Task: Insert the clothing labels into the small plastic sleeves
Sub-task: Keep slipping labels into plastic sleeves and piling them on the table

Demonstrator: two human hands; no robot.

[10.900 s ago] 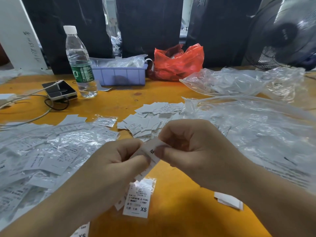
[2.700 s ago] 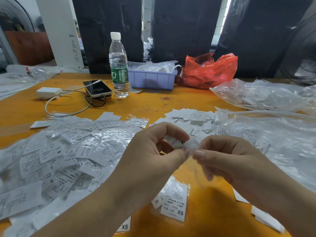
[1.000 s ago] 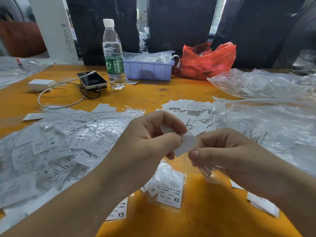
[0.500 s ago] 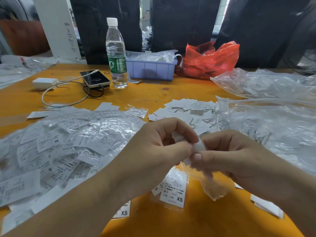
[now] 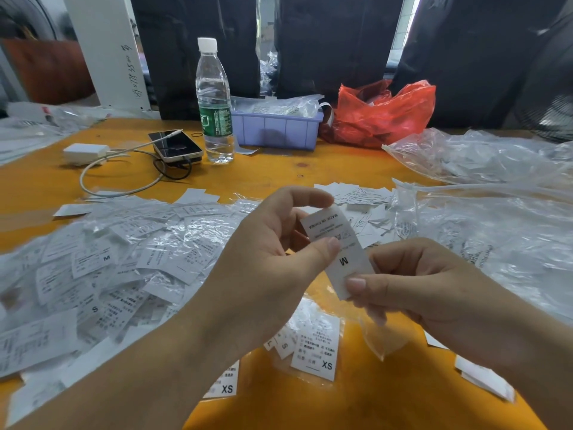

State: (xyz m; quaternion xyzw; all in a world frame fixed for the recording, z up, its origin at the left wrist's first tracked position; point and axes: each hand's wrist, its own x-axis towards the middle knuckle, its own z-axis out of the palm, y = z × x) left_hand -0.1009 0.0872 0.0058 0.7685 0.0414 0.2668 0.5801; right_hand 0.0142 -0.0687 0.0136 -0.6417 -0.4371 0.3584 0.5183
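Observation:
A white label (image 5: 336, 243) marked "M" stands up between my hands above the orange table. My left hand (image 5: 273, 252) pinches its upper half between thumb and forefinger. My right hand (image 5: 415, 283) pinches the label's lower end together with the mouth of a small clear plastic sleeve (image 5: 376, 338), which hangs down below the fingers. How far the label's tip sits inside the sleeve I cannot tell. A heap of sleeved labels (image 5: 102, 268) covers the table on the left. Loose bare labels (image 5: 359, 197) lie behind my hands.
Sleeved "XS" labels (image 5: 316, 352) lie under my hands. Big clear plastic bags (image 5: 483, 231) fill the right side. At the back stand a water bottle (image 5: 214, 103), a purple bin (image 5: 276, 128), a red bag (image 5: 381, 113) and a phone (image 5: 175, 145) with cables.
The folded label has been straightened out and now stands at full length between my hands, with the "M" showing. My hands have drawn slightly apart; the sleeve still hangs from my right hand.

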